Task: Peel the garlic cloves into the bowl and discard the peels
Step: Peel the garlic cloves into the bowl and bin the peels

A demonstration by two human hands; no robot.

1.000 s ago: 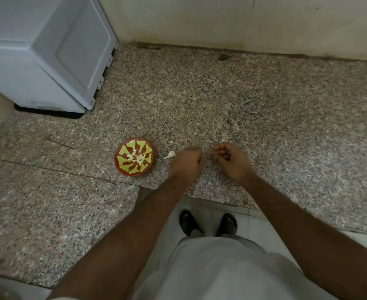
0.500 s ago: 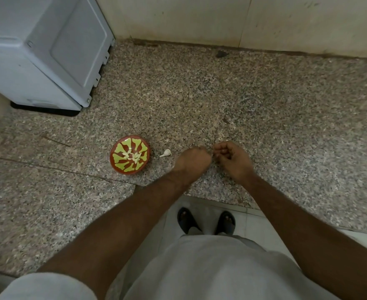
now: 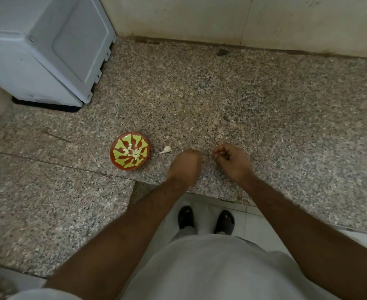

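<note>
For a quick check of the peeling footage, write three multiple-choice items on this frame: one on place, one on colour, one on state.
1. Where does the loose white garlic clove lie?
A. inside the bowl
B. on the speckled granite counter, between the bowl and the left hand
C. on the floor tiles

2. What colours is the small round bowl?
A. red-brown with yellow-green shapes
B. plain white
C. blue with stripes

3. How do the fingers of the right hand stand?
A. flat on the counter
B. spread wide
C. curled inward

Answers: B, the clove sits on the stone just right of the bowl; A, the pattern shows inside the bowl; C, the fingertips fold toward the palm, and what they hold cannot be told.
</note>
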